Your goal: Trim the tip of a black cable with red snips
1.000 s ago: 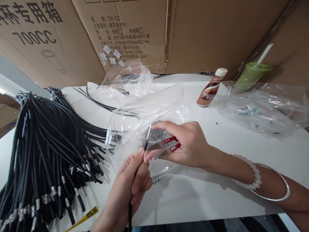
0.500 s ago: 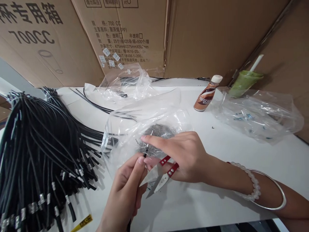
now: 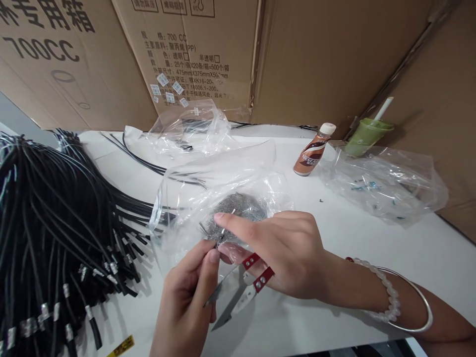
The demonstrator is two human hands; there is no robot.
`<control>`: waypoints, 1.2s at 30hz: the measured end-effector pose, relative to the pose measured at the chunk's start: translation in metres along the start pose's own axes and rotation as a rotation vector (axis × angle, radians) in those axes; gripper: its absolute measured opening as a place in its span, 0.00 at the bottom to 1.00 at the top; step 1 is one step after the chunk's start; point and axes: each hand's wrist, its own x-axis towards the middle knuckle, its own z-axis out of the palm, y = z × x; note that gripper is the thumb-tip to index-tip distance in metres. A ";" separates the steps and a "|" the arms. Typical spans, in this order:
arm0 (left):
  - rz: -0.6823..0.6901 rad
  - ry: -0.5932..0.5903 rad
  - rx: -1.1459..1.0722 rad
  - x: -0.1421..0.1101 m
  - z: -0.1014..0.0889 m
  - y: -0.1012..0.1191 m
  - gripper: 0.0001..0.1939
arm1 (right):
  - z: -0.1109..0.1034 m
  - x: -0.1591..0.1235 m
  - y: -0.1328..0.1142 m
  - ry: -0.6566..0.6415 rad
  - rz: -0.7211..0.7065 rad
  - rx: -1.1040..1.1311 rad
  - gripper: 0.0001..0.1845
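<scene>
My left hand [image 3: 188,292] pinches a thin black cable [image 3: 219,242] between thumb and forefinger, its stripped end pointing up. From that end a white inner wire [image 3: 228,222] stands out, with fine grey strands spread to its left. Thread snips [image 3: 259,277] with red handles sit in my right hand [image 3: 290,253], blades apart and pointing down to the left, away from the cable end. The right forefinger stretches out beside the white wire; the right thumb is near the cable tip. Behind both hands, a clear plastic bag [image 3: 174,196] holds a grey tangle of fine wire bits [image 3: 238,203].
Many black cables [image 3: 55,213] with silvery ends are heaped at left. A yellow-and-black label strip [image 3: 121,346] lies in front. Further back are a brown bottle [image 3: 309,154], a green cup [image 3: 366,138] with a straw, and another clear bag [image 3: 416,183]. Cardboard boxes [image 3: 316,59] wall the back.
The view has shifted slightly, so most things sit further left. The snips have tilted lower within my right hand, and the grey strands now spread left of the white wire.
</scene>
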 end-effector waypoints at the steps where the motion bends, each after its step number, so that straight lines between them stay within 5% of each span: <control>1: 0.028 0.023 0.029 -0.001 0.000 -0.001 0.18 | -0.001 0.000 0.000 0.000 -0.008 -0.008 0.14; 6: 0.162 0.065 0.109 -0.004 -0.002 -0.006 0.17 | -0.004 -0.001 -0.001 -0.016 -0.041 0.005 0.14; 12: 0.149 0.070 0.150 -0.006 -0.001 -0.005 0.18 | -0.002 -0.002 -0.003 -0.003 -0.104 0.052 0.17; 19: 0.187 0.055 0.188 -0.006 -0.002 -0.009 0.17 | 0.002 -0.003 -0.004 0.018 -0.003 0.153 0.06; 24: 0.221 0.045 0.194 -0.006 -0.004 -0.008 0.16 | 0.005 -0.002 -0.004 0.032 0.019 0.121 0.07; 36: 0.256 -0.015 -0.024 -0.004 0.001 -0.025 0.21 | -0.004 -0.007 -0.003 0.012 -0.171 0.131 0.12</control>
